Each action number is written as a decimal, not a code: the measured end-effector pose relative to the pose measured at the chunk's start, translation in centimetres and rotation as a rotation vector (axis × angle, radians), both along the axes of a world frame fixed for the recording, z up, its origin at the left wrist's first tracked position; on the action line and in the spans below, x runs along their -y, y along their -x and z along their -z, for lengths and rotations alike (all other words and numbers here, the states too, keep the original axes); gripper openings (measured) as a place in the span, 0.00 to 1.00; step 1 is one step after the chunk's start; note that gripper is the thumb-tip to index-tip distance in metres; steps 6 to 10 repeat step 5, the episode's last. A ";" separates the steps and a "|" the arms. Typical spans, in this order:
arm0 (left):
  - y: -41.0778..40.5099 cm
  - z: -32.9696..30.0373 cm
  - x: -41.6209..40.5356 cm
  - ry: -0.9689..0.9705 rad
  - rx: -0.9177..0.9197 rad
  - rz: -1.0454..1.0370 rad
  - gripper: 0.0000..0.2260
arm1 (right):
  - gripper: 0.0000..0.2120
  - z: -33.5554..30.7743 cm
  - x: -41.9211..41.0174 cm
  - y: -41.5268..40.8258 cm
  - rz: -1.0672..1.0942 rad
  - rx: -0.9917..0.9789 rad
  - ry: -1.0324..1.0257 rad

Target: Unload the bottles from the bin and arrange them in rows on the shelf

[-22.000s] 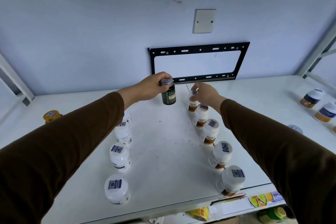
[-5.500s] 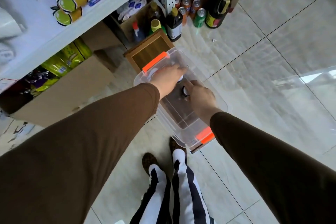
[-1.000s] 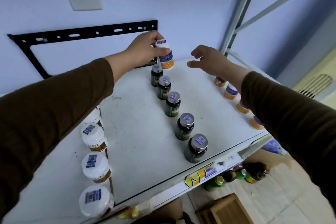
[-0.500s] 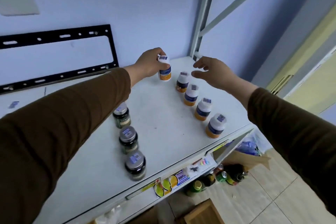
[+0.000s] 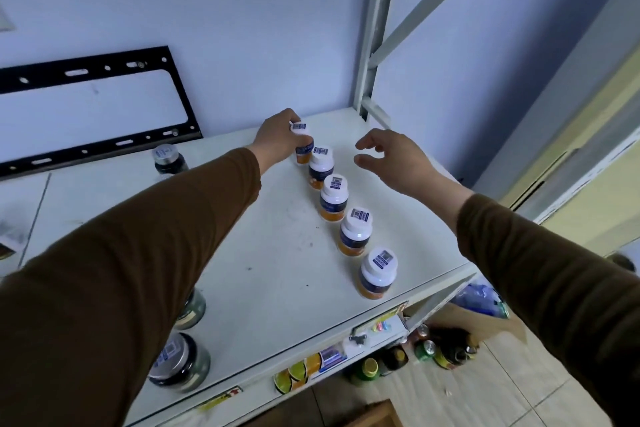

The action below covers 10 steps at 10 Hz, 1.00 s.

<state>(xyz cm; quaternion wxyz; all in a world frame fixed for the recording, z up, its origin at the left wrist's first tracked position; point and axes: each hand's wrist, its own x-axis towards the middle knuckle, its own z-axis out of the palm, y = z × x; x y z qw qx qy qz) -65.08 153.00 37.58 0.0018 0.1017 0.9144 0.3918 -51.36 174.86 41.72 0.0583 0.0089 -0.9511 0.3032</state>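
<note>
My left hand [image 5: 278, 137] grips a white-capped bottle with a blue and orange label [image 5: 302, 146], which stands on the white shelf [image 5: 273, 253] at the far end of a row. Several matching bottles [image 5: 356, 230] line up from it toward the shelf's front edge. My right hand [image 5: 391, 158] hovers to the right of the row, fingers loosely curled, holding nothing. Dark glass bottles with silver caps [image 5: 178, 362] stand in a row on the left, mostly hidden behind my left arm; one dark bottle [image 5: 168, 158] shows at the back. The bin is out of view.
A black metal bracket [image 5: 93, 107] leans against the back wall. The grey shelf upright [image 5: 372, 45] rises at the back right corner. Below the shelf edge are drink bottles and cans [image 5: 426, 350] on the tiled floor, and a wooden box corner [image 5: 374, 414].
My left hand has carried the white-capped bottle rightward and set it down at the back end of the blue-and-orange row. My right hand stays hovering beside the row. The view panned right.
</note>
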 end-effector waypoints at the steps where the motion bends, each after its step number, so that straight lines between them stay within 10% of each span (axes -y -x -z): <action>1: -0.1 0.5 -0.5 -0.022 -0.011 -0.006 0.14 | 0.12 0.4 -0.2 0.1 0.007 0.024 0.012; 5: -0.5 0.1 0.6 0.088 0.006 0.071 0.33 | 0.12 -0.1 1.0 -0.6 -0.006 0.003 0.030; 10: -0.5 0.1 0.6 0.088 0.006 0.071 0.33 | 0.12 -0.1 1.0 -0.6 -0.006 0.003 0.030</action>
